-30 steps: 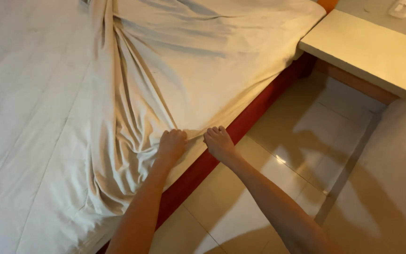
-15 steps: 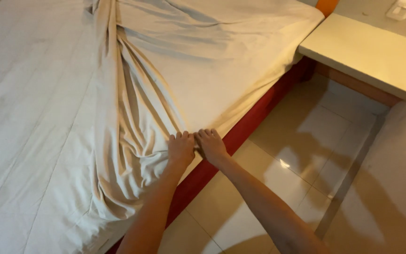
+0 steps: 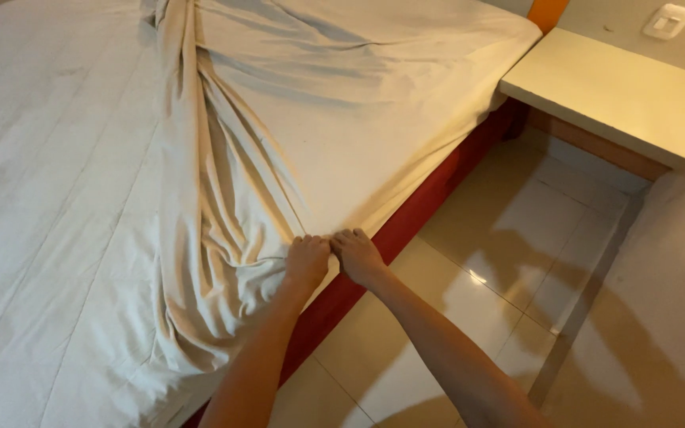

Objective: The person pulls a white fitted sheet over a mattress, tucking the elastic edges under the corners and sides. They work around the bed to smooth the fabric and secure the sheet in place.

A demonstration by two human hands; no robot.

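A cream bed sheet (image 3: pixel 223 182) lies bunched in long folds across a bed with a white cover (image 3: pixel 49 190). My left hand (image 3: pixel 308 261) and my right hand (image 3: pixel 356 255) sit side by side, touching, at the sheet's edge near the side of the bed. Both are closed on the sheet's hem, which runs taut from the hands up toward the head of the bed. Below the hands the red bed base (image 3: pixel 406 230) shows.
A pale bedside table (image 3: pixel 612 91) juts from the wall at the upper right, with a wall switch plate (image 3: pixel 667 21) above it. Glossy cream floor tiles (image 3: pixel 509 269) fill the gap between bed and wall.
My two hands have come together along the sheet's edge, from a small gap to touching. The view has shifted slightly left and closer.
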